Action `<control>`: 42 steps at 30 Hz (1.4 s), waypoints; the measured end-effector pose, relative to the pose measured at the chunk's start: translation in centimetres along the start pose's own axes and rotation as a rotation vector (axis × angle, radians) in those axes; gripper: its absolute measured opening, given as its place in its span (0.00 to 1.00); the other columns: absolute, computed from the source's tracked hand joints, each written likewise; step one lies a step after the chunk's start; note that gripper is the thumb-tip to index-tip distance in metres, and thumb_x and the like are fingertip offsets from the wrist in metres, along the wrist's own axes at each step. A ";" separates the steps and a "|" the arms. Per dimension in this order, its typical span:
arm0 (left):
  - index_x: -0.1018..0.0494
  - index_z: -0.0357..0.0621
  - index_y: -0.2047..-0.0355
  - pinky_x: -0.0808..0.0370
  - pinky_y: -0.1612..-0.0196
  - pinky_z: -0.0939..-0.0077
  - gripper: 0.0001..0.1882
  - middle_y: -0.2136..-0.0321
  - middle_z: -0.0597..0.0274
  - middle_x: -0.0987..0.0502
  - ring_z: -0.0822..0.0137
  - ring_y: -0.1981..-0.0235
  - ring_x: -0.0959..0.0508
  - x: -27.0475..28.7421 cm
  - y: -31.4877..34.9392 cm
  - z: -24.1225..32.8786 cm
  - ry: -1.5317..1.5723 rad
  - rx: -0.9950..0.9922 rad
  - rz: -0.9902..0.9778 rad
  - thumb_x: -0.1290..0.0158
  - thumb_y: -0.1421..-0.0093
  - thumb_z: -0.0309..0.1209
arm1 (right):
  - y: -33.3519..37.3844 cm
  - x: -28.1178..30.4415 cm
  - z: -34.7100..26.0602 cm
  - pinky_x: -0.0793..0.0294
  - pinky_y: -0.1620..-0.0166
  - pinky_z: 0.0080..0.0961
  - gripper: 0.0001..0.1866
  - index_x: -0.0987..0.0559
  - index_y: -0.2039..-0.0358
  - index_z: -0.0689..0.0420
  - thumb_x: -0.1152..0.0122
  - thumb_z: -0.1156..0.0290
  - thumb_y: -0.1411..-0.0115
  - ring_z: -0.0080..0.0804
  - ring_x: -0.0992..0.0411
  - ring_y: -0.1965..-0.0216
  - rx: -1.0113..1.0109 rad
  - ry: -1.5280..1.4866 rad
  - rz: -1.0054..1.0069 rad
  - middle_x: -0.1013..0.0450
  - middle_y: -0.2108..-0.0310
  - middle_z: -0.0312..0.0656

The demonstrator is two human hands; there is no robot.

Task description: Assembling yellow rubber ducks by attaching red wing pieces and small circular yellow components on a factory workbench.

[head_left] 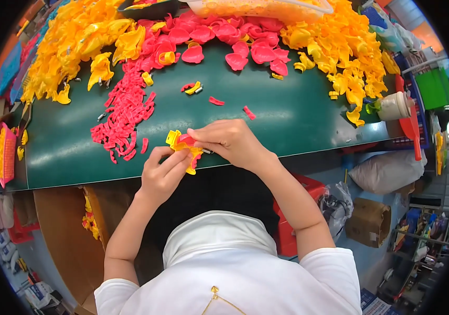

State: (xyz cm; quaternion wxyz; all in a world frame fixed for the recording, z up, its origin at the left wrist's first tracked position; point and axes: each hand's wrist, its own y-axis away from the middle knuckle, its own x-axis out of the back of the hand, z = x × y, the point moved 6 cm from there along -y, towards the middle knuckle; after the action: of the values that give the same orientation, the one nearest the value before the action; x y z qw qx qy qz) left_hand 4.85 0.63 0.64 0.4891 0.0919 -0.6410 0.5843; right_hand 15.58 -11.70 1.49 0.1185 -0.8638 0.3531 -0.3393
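Observation:
My left hand [161, 172] pinches a yellow plastic part [173, 138] close to the table's front edge. My right hand [231, 140] is closed at the top of that part, thumb and forefinger on a red plastic piece [186, 139] set against it. Fingers cover much of both. A small silvery metal bit shows beside the right fingers, too small to make out. Left of my hands lies a heap of small curved red strips [125, 118]. Beyond them are two loose red strips [216, 101] and a yellow part with a metal bit [193, 88].
Along the green table's [172, 113] far side lie yellow shells [77, 34], red cup-shaped pieces [235, 55] and more yellow shells [345, 58]. A pale bin [266, 8] stands behind. A white tub [394, 106] is at the right, a pink basket [6, 155] at the left, a cardboard box [67, 236] below.

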 end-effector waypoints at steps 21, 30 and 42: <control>0.44 0.37 0.38 0.21 0.66 0.70 0.34 0.52 0.48 0.27 0.59 0.60 0.21 -4.3 -0.2 2.0 2.131 1.184 -0.287 0.63 0.33 0.53 | 0.9 3.9 -4.4 0.24 0.61 0.29 0.12 0.18 0.59 0.55 0.38 0.73 0.45 0.37 0.23 0.65 0.113 -0.017 -0.047 0.21 0.64 0.39; 0.50 0.38 0.36 0.20 0.57 0.64 0.32 0.46 0.46 0.33 0.49 0.54 0.24 -5.4 -2.7 3.0 2.261 1.145 -0.052 0.52 0.35 0.38 | 2.5 18.3 9.3 0.29 0.59 0.40 0.19 0.25 0.50 0.50 0.46 0.54 0.37 0.47 0.29 0.60 -0.599 1.191 0.421 0.30 0.61 0.49; 0.41 0.39 0.39 0.30 0.42 0.60 0.36 0.44 0.49 0.33 0.52 0.45 0.29 -5.3 -1.5 1.2 1.963 1.151 0.243 0.39 0.44 0.38 | 5.6 14.0 3.2 0.33 0.47 0.28 0.27 0.29 0.45 0.62 0.35 0.69 0.44 0.32 0.30 0.53 -0.514 0.411 0.420 0.31 0.54 0.43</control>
State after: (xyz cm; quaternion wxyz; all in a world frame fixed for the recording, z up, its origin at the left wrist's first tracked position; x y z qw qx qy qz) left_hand 7.97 -3.19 -2.03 0.6045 -0.2563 0.3755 0.6542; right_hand 22.06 -25.50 3.63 -0.1082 -0.6881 0.6121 -0.3743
